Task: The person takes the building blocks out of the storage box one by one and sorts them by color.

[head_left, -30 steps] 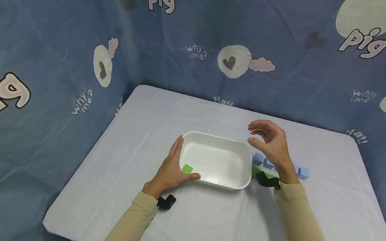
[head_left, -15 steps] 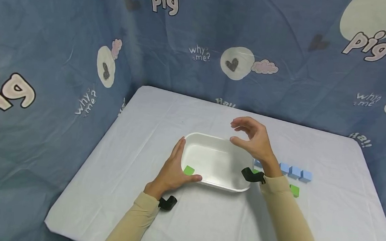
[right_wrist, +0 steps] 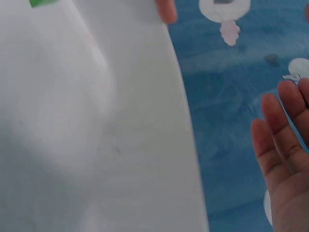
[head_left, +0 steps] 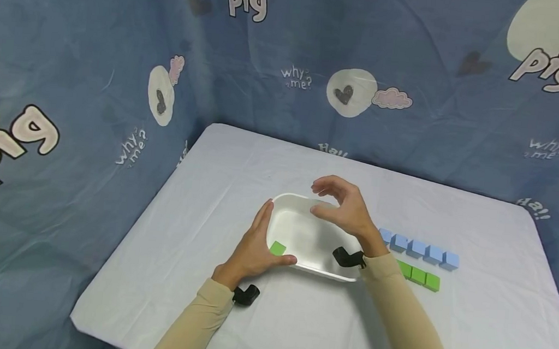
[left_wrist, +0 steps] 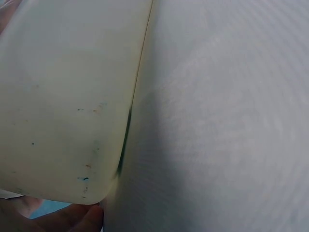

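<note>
A white rectangular tray (head_left: 331,274) stands on the table. My left hand (head_left: 253,252) lies at its left end, fingers straight along that end and thumb extended along the near edge. In the left wrist view the tray's outer wall (left_wrist: 63,96) fills the left side, with fingertips (left_wrist: 79,220) below it. One green cube (head_left: 277,248) lies inside the tray's near left corner, beside this hand. My right hand (head_left: 348,210) hovers over the tray's far side, thumb and fingers apart with nothing visible between them. The right wrist view shows its fingers (right_wrist: 285,145) beyond the tray rim (right_wrist: 186,111).
Right of the tray, several blue cubes (head_left: 416,249) form a row. A row of green cubes (head_left: 417,276) runs nearer to me, partly hidden by the right forearm. A white cloth covers the table (head_left: 297,329), and a patterned blue curtain (head_left: 264,113) hangs behind it.
My right hand has moved left, from above the blue cubes to over the tray, uncovering more of both rows. The left hand stays at the tray's end. The view has shifted slightly.
</note>
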`<state>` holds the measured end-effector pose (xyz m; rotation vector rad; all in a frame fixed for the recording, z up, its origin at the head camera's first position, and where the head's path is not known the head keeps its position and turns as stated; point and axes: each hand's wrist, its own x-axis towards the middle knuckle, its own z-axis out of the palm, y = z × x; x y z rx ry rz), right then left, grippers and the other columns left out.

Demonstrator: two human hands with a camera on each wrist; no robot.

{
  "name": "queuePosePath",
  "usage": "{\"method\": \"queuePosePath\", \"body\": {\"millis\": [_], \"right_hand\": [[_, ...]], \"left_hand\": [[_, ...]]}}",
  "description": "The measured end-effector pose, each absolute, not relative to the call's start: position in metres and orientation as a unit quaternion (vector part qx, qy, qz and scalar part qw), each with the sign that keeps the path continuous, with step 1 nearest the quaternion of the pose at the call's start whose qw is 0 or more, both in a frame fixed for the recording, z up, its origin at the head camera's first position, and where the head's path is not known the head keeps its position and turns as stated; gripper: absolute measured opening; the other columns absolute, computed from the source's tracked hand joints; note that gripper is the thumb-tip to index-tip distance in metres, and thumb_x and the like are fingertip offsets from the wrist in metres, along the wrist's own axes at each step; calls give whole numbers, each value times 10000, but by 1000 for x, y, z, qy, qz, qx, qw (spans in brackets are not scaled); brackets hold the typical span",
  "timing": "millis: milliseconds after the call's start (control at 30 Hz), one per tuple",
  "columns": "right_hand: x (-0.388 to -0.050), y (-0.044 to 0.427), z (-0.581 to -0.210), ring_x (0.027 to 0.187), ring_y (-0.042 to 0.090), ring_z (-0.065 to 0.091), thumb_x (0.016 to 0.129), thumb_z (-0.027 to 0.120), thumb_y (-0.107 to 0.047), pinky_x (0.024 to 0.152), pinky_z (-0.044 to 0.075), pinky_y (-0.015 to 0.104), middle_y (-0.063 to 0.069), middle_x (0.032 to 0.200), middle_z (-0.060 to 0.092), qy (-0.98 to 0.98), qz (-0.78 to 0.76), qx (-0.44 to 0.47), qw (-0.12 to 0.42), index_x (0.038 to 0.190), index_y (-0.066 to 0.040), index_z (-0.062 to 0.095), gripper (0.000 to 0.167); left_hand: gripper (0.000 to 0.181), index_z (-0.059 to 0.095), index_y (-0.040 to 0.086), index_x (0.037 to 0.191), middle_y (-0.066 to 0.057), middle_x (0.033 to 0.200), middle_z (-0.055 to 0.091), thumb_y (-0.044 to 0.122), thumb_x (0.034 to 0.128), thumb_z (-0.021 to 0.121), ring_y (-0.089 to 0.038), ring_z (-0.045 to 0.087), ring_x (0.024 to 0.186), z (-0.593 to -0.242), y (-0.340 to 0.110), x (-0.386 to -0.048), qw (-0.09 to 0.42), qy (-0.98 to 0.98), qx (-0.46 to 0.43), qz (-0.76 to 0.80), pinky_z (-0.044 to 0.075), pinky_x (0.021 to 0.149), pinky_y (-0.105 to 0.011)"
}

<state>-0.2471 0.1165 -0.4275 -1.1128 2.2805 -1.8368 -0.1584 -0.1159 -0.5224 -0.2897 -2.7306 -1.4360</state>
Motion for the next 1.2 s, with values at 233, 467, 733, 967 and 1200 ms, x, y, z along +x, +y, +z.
{"method": "queuePosePath", "body": {"millis": [233, 467, 733, 967, 1200], "right_hand": [[-248, 99, -449, 1014, 530, 591, 774, 800, 96, 947, 472, 602, 307, 1088, 650, 723, -585, -364, 53, 1155, 133, 642, 414], [-254, 93, -477, 975, 474, 638, 756, 827, 63, 925, 517, 501, 290, 1070, 674, 726, -560, -381, 116, 1149, 89, 667, 425], [-254, 85, -487, 969, 522, 613, 733, 816, 106, 901, 506, 596, 329, 1043, 657, 700, -564, -406, 165, 1144, 127, 652, 443], [-253, 83, -490, 998, 366, 664, 735, 839, 19, 911, 533, 486, 199, 1091, 707, 716, -502, -433, 220, 1193, 31, 682, 484], [-252, 78, -494, 1077, 314, 654, 726, 715, 89, 983, 502, 425, 152, 1214, 694, 712, -445, -477, 261, 1275, 30, 650, 556]], "left_hand": [[1407, 38, 121, 1650, -56, 1705, 72, 486, 649, 957, -334, 360, 1430, -520, -117, -157, 19, -879, -102, -464, 379, 1101, -545], [1402, 40, 98, 1647, 6, 1707, 36, 488, 657, 953, -311, 274, 1485, -518, -116, -156, 19, -883, -103, -458, 341, 1133, -531], [1399, 50, 83, 1645, -80, 1704, 77, 474, 653, 957, -335, 306, 1469, -520, -116, -157, 31, -883, -107, -456, 359, 1117, -543], [1408, 39, 97, 1646, -39, 1709, 50, 477, 649, 959, -308, 244, 1499, -519, -116, -156, 16, -882, -100, -460, 318, 1145, -537], [1404, 25, 100, 1646, -49, 1710, 39, 540, 666, 929, -330, 242, 1499, -521, -118, -157, 19, -885, -108, -453, 329, 1134, -554]]}}
